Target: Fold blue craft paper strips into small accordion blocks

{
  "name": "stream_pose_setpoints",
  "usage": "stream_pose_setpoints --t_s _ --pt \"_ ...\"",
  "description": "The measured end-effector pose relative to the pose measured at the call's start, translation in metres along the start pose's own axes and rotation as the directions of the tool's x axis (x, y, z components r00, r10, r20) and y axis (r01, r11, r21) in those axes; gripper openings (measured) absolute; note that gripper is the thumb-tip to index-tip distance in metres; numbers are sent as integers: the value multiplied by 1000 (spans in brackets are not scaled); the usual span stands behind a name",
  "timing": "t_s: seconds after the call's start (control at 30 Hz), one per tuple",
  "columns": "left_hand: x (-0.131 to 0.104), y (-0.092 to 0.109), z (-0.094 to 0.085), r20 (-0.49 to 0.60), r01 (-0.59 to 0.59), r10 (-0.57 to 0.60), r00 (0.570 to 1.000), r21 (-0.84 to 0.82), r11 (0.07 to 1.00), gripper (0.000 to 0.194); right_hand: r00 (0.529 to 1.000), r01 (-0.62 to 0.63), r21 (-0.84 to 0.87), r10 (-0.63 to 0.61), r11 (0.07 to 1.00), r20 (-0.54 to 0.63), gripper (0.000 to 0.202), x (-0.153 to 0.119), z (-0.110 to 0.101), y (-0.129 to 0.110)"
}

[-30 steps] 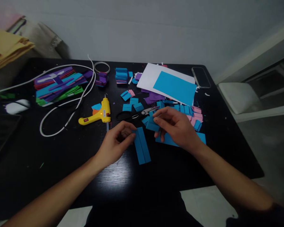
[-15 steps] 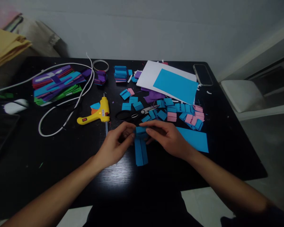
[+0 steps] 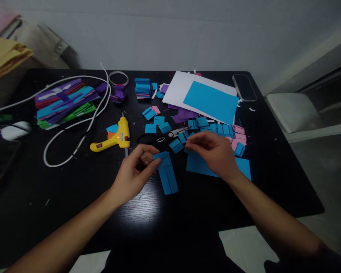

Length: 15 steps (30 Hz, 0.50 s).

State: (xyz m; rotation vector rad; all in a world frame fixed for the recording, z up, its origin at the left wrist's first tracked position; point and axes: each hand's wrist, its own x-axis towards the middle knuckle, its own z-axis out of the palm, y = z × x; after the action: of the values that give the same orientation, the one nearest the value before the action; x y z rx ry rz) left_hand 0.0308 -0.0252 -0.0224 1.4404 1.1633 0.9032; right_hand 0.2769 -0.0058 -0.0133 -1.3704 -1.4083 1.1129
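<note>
Between thumb and fingers, my left hand [image 3: 138, 167] holds the top of a folded blue paper strip [image 3: 168, 176], which hangs down over the black table with a crease along its length. My right hand [image 3: 216, 153] is apart from the strip, over a flat blue sheet [image 3: 243, 168] and beside a pile of small folded blue pieces [image 3: 176, 145]. Its thumb and fingertips are pinched together; whatever may be between them is too small to make out. Scissors [image 3: 171, 135] with black handles lie just beyond my hands, partly among the pieces.
A yellow glue gun [image 3: 113, 141] lies left of the scissors, near a looped white cable [image 3: 45, 153]. Stacked coloured strips [image 3: 65, 98] lie farther left. White [image 3: 173, 87] and blue sheets [image 3: 211, 100] and a phone [image 3: 244, 88] lie at the back right.
My right hand has let go of the blue strip and moved right, toward the small pieces. The strip, now only in my left hand, has tilted.
</note>
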Motion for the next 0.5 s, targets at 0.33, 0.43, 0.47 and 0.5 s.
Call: stream_pose_setpoints --t_s 0.33,0.43,0.47,0.5 --pt "-1 0 0 42 -6 8 999 -50 999 19 950 136 -79 -107 988 294 31 -17 17 -13" --pt "-2 0 -1 53 -14 15 998 -15 1000 18 925 116 -140 -55 983 377 18 -20 22 -12" --pt "-2 0 -1 52 -21 21 998 2 1000 18 922 151 -176 -74 973 381 16 -20 21 -11" --pt "-2 0 -1 48 -32 31 998 19 999 18 915 188 -202 -97 961 391 17 -20 20 -10"
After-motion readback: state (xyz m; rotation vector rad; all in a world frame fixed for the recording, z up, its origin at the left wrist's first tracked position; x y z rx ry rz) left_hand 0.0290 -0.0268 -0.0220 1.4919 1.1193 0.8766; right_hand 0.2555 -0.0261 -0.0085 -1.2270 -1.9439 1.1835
